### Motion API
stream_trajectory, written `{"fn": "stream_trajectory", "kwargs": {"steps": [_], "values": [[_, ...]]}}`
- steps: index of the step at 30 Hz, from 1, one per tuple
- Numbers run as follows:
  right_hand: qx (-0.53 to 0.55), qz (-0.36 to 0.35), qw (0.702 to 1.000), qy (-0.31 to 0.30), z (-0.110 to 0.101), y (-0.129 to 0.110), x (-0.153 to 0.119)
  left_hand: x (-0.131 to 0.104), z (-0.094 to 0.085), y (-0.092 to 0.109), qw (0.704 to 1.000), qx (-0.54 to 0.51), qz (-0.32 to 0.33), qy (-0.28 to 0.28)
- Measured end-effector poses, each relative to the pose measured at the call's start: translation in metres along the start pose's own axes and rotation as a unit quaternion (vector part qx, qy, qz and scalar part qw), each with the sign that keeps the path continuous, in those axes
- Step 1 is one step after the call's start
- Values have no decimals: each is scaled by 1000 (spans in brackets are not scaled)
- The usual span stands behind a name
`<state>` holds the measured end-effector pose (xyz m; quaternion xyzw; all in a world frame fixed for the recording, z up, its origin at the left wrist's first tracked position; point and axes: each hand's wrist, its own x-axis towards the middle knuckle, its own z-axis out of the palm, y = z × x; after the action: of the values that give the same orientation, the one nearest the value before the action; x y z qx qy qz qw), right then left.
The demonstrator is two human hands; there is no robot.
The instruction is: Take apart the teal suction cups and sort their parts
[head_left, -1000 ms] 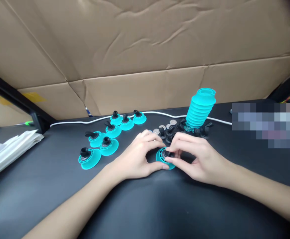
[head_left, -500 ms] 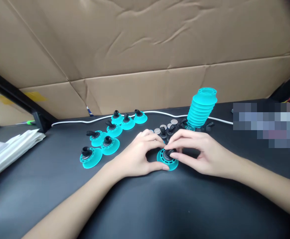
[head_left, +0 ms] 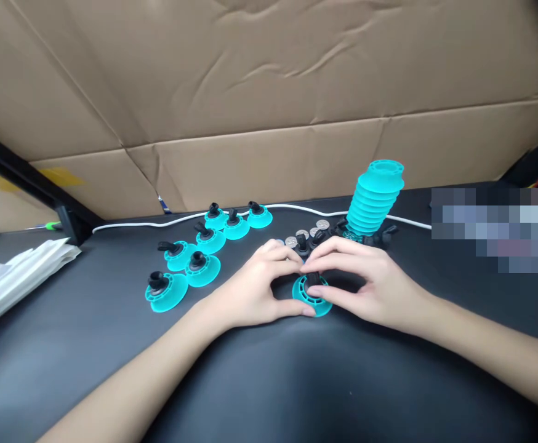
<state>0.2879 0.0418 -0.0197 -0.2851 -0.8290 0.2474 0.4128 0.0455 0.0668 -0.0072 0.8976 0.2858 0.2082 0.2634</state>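
Note:
A turquoise cone-shaped plastic base [head_left: 319,306] with a slotted rim rests on the black table surface in front of me. My left hand [head_left: 262,283] grips its left side, thumb at the near edge and fingers around the far side. A black swivel fitting [head_left: 314,278] sits in the middle of the base. My right hand [head_left: 359,277] pinches this fitting between thumb and fingers. Behind my hands lie several loose black fittings [head_left: 301,242] and silver metal discs [head_left: 322,224], partly hidden by my fingers.
On the left stand several turquoise bases with black fittings [head_left: 167,292]. A leaning stack of turquoise bases [head_left: 374,200] rises at the back right. A white cable [head_left: 292,207] runs along the cardboard wall [head_left: 269,141]. White papers or bags [head_left: 29,277] lie far left.
My right fingers have shifted slightly left around the black fitting, which now looks more upright. My left hand keeps its hold on the base.

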Motion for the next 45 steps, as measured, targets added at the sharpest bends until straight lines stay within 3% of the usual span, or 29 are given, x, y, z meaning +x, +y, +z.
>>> {"fn": "stream_trajectory", "kwargs": {"steps": [16, 22, 25, 31, 35, 45], "values": [[-42, -53, 997, -26, 4, -2, -2, 0, -1, 1, 1000, -3, 2, -4], [-61, -122, 986, -97, -3, -1, -6, -1, -4, -2, 1000, -2, -4, -3], [-60, -97, 988, -105, -4, -2, -6, 0, -4, -3, 1000, 1, -3, 0], [-37, -42, 998, -41, -2, -3, -3, 0, -3, -1, 1000, 0, -3, 2], [24, 33, 999, -26, -5, -1, -3, -1, -3, -2, 1000, -5, -3, 4], [57, 62, 996, -38, -7, 0, 0, -2, -1, 0, 1000, -6, 0, 4]]}}
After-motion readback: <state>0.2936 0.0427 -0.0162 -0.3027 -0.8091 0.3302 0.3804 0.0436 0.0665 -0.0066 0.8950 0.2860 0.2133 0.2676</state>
